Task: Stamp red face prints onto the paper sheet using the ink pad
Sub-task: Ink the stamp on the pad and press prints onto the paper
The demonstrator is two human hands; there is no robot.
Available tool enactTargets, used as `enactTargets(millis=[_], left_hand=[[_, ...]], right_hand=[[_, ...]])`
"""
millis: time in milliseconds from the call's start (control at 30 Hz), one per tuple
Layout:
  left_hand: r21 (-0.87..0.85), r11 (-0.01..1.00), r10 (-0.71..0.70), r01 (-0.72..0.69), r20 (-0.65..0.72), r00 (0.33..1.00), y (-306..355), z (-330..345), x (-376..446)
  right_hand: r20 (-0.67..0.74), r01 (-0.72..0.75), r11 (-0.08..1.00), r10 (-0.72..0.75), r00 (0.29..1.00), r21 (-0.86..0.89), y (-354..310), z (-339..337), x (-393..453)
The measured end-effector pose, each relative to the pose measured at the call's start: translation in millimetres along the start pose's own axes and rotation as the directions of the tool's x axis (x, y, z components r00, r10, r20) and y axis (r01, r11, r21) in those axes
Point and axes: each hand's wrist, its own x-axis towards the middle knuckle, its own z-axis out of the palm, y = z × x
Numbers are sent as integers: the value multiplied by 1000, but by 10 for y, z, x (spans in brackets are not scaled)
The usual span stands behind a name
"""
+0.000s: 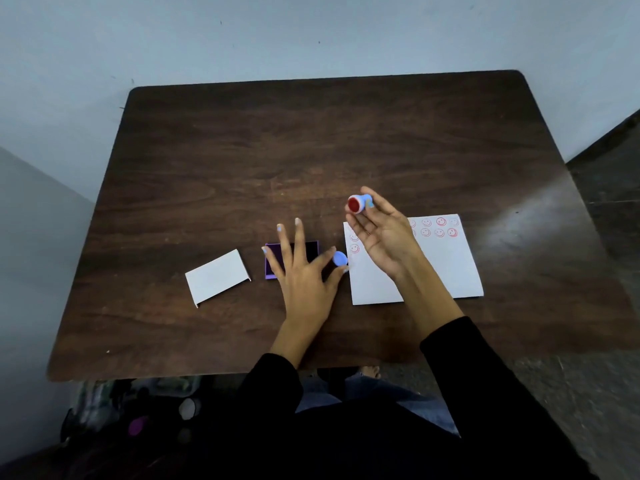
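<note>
Dark brown wood grain covers the table (pixel 242 150), which is set against a pale wall, with grey floor seen at the right.

A small round stamp (pixel 358 204) is pinched between the fingertips (pixel 370 202) of the right hand (pixel 384 233), its red inked face turned toward the left and its blue body lying against the fingers. The stamp is held in the air above the far left corner of the paper sheet (pixel 446 271), clear of the surface. The palm is turned upward, and a black sleeve (pixel 485 375) covers the forearm behind it.

The left hand (pixel 304 275) is spread flat with its fingers apart over the purple ink pad (pixel 310 249), much of which is hidden beneath it. A small blue cap (pixel 340 258) is seen just beside the thumb, between the pad and the sheet; whether it is gripped cannot be told.

Red face prints (pixel 440 227) are seen in rows along the far edge of the sheet, and more run down its left edge. A white lid (pixel 217 277) lies on the table left of the pad, apart from it.
</note>
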Motion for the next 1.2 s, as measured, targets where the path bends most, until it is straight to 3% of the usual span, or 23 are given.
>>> enactTargets(millis=[100, 300, 500, 700, 900, 1033, 1100, 1200], left_hand=[[63, 998, -3, 4, -1, 1000, -18, 74, -66], [115, 992, -45, 40, 39, 998, -71, 133, -135], [-73, 986, -142, 153, 132, 981, -427, -182, 52], [0, 991, -127, 133, 287, 950, -826, -456, 248], [-19, 992, -112, 127, 342, 933, -908, -477, 294], [-54, 985, -135, 166, 360, 923, -948, -508, 309], [-73, 982, -137, 174, 359, 923, -968, -529, 310], [-83, 982, -127, 168, 361, 924, -964, -555, 314]], right_hand=[[36, -94, 974, 88, 995, 204, 17, 3, -37], [55, -180, 898, 173, 983, 401, 56, 50, -87], [51, -201, 893, 198, 979, 402, 90, 108, -115], [61, -254, 883, 251, 966, 393, 211, 126, -133], [-25, -225, 964, 230, 973, 140, 331, 222, -126], [-54, -66, 960, 53, 997, -272, 481, 296, -121], [-31, 72, 815, -110, 993, -575, 595, 334, -137], [142, 266, 456, -288, 947, -849, 791, 371, -195]])
